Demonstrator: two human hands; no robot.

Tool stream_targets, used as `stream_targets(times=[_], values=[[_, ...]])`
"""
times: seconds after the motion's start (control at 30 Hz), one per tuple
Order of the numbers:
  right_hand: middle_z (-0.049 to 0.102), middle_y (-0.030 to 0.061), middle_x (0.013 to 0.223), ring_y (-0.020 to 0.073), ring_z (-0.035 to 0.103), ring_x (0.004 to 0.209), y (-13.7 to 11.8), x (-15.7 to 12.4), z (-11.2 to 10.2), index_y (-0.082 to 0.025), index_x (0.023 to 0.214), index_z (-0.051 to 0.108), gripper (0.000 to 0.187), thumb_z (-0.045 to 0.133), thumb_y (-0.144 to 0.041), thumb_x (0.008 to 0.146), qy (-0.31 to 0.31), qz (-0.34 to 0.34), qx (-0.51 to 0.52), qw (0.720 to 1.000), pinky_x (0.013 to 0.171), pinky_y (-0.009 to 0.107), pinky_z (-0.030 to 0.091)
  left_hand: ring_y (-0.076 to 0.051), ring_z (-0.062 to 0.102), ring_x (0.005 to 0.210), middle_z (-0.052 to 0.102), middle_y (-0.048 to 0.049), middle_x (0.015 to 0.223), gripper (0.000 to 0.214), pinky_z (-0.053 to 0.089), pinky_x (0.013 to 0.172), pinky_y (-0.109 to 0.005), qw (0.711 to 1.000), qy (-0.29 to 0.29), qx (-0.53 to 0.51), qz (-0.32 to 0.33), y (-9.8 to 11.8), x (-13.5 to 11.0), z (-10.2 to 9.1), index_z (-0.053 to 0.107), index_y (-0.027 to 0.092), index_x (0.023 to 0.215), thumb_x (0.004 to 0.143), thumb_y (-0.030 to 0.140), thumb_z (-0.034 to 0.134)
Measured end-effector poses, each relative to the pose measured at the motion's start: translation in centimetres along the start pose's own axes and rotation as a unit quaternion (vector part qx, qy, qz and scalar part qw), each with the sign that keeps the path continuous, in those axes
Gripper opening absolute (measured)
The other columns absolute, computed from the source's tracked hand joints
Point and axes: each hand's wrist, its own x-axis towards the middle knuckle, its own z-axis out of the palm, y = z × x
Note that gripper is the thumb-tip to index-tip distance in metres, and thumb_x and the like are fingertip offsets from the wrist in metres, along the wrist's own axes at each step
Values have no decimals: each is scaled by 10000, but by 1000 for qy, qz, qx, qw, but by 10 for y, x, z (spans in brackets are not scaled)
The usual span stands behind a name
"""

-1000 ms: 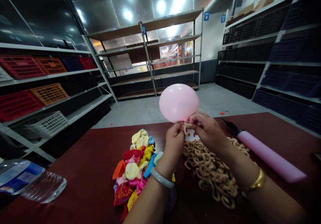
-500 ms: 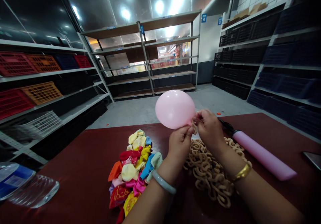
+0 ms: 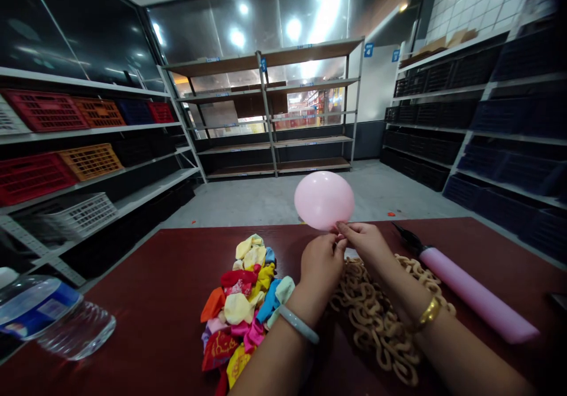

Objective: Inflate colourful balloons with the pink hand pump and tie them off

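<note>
A small inflated pink balloon [image 3: 323, 200] is held up over the dark red table [image 3: 155, 301]. My left hand [image 3: 321, 263] and my right hand [image 3: 364, 241] both pinch its neck at the bottom, fingers closed and touching each other. What sits between the fingertips besides the neck is too small to make out. Under my hands lies a heap of tan curled clips [image 3: 376, 319]. A pile of uninflated balloons in many colours [image 3: 243, 301] lies just left of my left forearm.
A pink hand pump [image 3: 473, 292] with a black nozzle lies on the table to the right. A clear water bottle [image 3: 48, 319] lies at the left edge. Shelving with red, orange and white crates [image 3: 66, 165] lines the left; dark bins fill the right shelves.
The balloon has dropped a little lower. A tan clip seen at the neck earlier no longer shows between the fingers. The view has tilted up slightly.
</note>
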Motion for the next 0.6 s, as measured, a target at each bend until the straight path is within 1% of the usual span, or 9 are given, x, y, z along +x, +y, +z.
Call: stream_targets(times=[0.07,0.13,0.2,0.27,0.37,0.43,0.47,0.53,0.6], values=[[713,90,687,202,646,616,3,8,0,-170,706,699,522,698,-691,688,6,35,17,999,606,340,536,-216,631,688,731,-75,769,346,362,603,-297,1000,3,1,-16,0,1,-6,739,222,814,934,476,536],[691,80,663,188,623,584,7,21,3,-170,693,682,503,722,-671,680,4,68,22,997,572,329,526,-199,607,640,709,-59,712,426,326,574,-293,999,16,-3,-29,1,1,-11,726,222,759,950,520,489],[675,74,667,170,607,582,12,39,10,-163,698,667,448,719,-606,738,-4,99,13,995,567,314,521,-193,602,642,705,-59,714,444,313,571,-295,999,29,-13,-21,3,0,-14,712,215,743,970,500,458],[673,79,722,152,609,621,15,60,20,-147,739,659,386,661,-518,843,-14,128,-5,992,612,305,534,-196,608,658,710,-67,735,434,315,573,-299,999,30,-18,-5,6,-2,-14,707,208,752,981,472,449],[683,84,968,154,645,803,16,91,37,-131,990,663,315,573,-429,942,-42,163,-41,985,742,337,559,-206,614,662,712,-81,741,454,311,561,-313,1000,23,1,11,9,-5,-11,704,197,760,993,465,421],[653,77,1119,170,645,917,15,108,44,-161,1163,620,344,572,-426,950,-61,175,-75,980,794,375,561,-207,627,678,716,-85,750,464,320,558,-316,999,27,9,22,10,-6,-9,708,196,777,1001,462,401],[646,85,1135,177,641,926,14,114,46,-158,1185,610,373,574,-441,945,-67,175,-96,978,783,377,559,-205,634,687,719,-84,756,466,332,561,-314,999,31,8,27,11,-6,-9,711,196,786,1005,455,393],[665,116,1040,182,633,848,12,123,48,-112,1104,639,424,583,-490,921,-80,163,-142,973,695,341,544,-194,645,694,724,-75,759,454,364,570,-306,998,36,5,41,13,-7,-10,713,195,794,1009,435,392],[675,114,877,174,604,748,11,123,49,-93,975,673,442,632,-519,866,-112,135,-184,967,599,294,496,-184,657,706,728,-63,760,424,402,586,-300,997,32,4,76,16,-8,-12,714,191,799,1003,408,412]])
